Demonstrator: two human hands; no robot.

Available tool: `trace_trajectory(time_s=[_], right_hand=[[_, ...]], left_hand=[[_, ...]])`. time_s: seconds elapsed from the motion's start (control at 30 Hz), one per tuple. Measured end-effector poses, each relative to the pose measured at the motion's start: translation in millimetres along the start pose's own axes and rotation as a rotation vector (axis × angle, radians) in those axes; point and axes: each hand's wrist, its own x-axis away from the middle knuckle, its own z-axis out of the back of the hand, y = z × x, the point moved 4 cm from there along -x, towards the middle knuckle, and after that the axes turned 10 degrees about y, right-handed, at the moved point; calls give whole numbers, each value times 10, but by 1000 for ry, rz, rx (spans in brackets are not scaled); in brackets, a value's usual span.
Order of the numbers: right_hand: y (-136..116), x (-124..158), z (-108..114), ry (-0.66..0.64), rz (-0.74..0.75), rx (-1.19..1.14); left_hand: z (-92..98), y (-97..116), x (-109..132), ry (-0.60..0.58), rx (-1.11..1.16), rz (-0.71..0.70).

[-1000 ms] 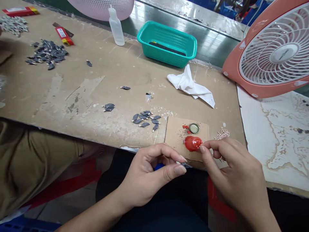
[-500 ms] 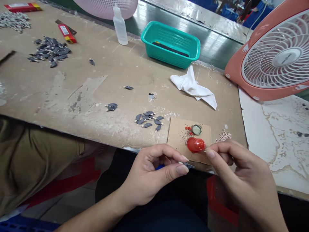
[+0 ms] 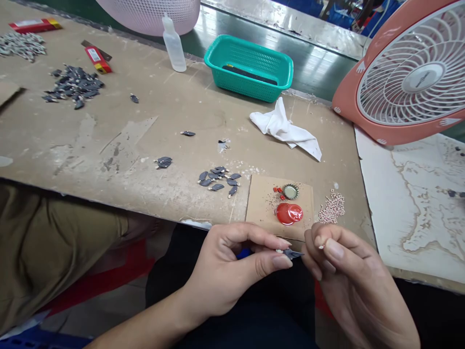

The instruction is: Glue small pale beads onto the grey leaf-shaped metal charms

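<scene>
Two hands fill the near middle of the head view, both pinched around something small. Our left hand (image 3: 232, 271) grips a dark grey piece (image 3: 293, 254) between thumb and forefinger, its pale end towards the left and its dark tip pointing right. That tip reaches up to the curled fingers of our right hand (image 3: 358, 281); whether they touch, we cannot tell. The right thumb and forefinger are closed on a tiny pale bit (image 3: 321, 247), too small for us to identify surely.

Just beyond the hands, a red vessel (image 3: 288, 214) and a bottle cap (image 3: 290, 192) sit on a cardboard square (image 3: 262, 220), with a heap of pale beads (image 3: 332, 208) to its right. More dark pieces (image 3: 217, 187) lie loose to its left.

We judge the held piece to be very light and fairly stiff, perhaps brittle at its thin tip and easily dropped. We would keep hold of its broad body near the pale end, pressing gently and leaving the tip free.

Half a second ago, our right fingertips were at the red vessel's right edge; they have now come back nearer to us, clear of it, and turned to show the pale bit. The left pinch stays closed, with more of the dark piece showing.
</scene>
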Motion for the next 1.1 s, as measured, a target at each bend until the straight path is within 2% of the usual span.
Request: trace_trajectory(time_s=[0.1, 0.3, 0.4, 0.6, 0.77, 1.1], right_hand=[[9, 56, 10, 2, 29, 34], [-44, 213, 26, 102, 313, 246], [-71, 262, 12, 142, 384, 307], [-135, 287, -18, 144, 449, 416], [-147, 304, -36, 180, 435, 413], [-169, 297, -3, 117, 445, 469]], left_hand=[[-25, 11, 21, -19, 3, -16], [-39, 15, 53, -14, -90, -73], [-49, 13, 54, -11, -101, -82], [-69, 22, 74, -13, -114, -86], [-71, 33, 83, -23, -111, -85], [-71, 11, 84, -26, -117, -84]])
